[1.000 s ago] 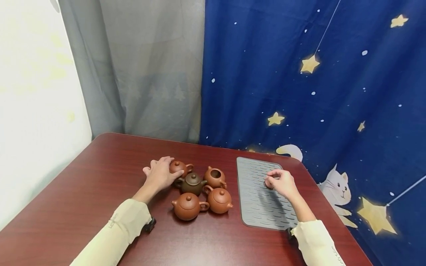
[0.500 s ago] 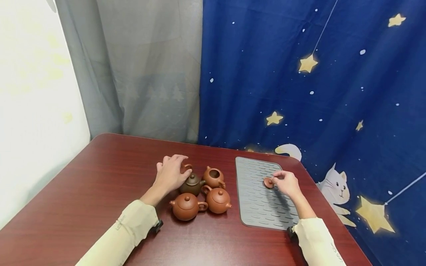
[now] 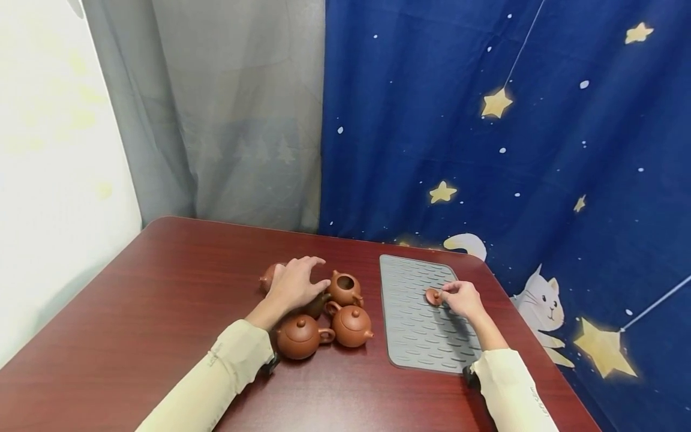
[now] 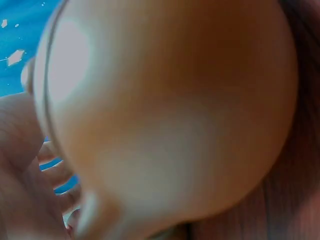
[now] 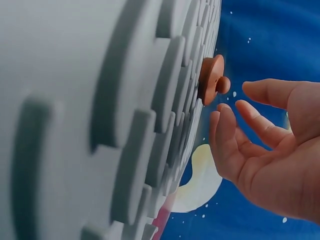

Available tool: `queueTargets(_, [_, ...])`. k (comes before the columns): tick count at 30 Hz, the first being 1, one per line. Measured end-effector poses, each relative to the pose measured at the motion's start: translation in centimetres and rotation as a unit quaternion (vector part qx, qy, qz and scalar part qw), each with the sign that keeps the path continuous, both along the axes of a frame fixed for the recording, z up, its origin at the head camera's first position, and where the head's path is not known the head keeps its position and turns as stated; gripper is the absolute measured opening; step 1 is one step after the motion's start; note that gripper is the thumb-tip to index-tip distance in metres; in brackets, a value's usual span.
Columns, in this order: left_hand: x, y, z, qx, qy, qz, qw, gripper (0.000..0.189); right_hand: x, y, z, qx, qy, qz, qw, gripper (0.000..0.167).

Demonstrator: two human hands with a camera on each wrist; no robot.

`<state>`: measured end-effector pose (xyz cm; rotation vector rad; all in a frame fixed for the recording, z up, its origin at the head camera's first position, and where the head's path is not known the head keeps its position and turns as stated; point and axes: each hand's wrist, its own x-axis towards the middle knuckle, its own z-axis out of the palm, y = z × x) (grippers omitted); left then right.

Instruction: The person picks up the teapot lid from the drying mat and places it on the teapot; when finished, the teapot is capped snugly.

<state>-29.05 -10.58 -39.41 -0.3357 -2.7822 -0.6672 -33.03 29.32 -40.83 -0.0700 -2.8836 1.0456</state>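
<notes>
My left hand [image 3: 296, 287] reaches over the dark brown teapot [image 3: 317, 308], covering most of it in the head view. Its fingers are spread and point toward the lidless reddish-brown teapot [image 3: 344, 299], with no object held between them. In the left wrist view a reddish-brown teapot [image 4: 175, 115] fills most of the picture. A small round teapot lid [image 3: 432, 297] lies knob up on the grey mat [image 3: 406, 336]. Just beside that knob is my right hand [image 3: 463, 300]. The right wrist view shows its fingers parted and apart from the lid [image 5: 212, 82].
Two lidded reddish-brown teapots, the front left one [image 3: 299, 338] and the front right one [image 3: 352, 327], stand near the dark pot. Another reddish-brown teapot [image 3: 268, 278] is partly hidden behind my left hand. Curtains [image 3: 399, 150] hang behind the dark red table [image 3: 178, 288].
My left hand has moved right, off the back left teapot and over the dark one. The right hand has set the lid on the mat and let go of its knob.
</notes>
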Motion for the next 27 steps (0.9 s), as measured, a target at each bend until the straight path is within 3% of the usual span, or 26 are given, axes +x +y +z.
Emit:
queueTargets(5, [-0.3,0.6,-0.7,-0.011,-0.026,-0.003,0.9996,0.052,-0.1,-0.2,-0.3,0.011,-0.005,0.008,0.9999,0.02])
queueTargets(13, [-0.9,1.6,-1.0,-0.016,-0.033,0.008,0.9993,0.052,-0.4,-0.6,-0.5,0.014,-0.007,0.009,0.9998,0.02])
queueTargets(21, [-1.2,2.3,-1.1,-0.015,-0.061,0.016,0.9979,0.05,-0.9,-0.6,-0.9,0.071,0.031,0.039,0.9962,0.008])
queueTargets(27, [-1.3,2.8,-1.4,-0.034,-0.077,0.019,0.9963,0.053,-0.9,-0.6,-0.8,0.073,0.04,0.034,0.996,0.005])
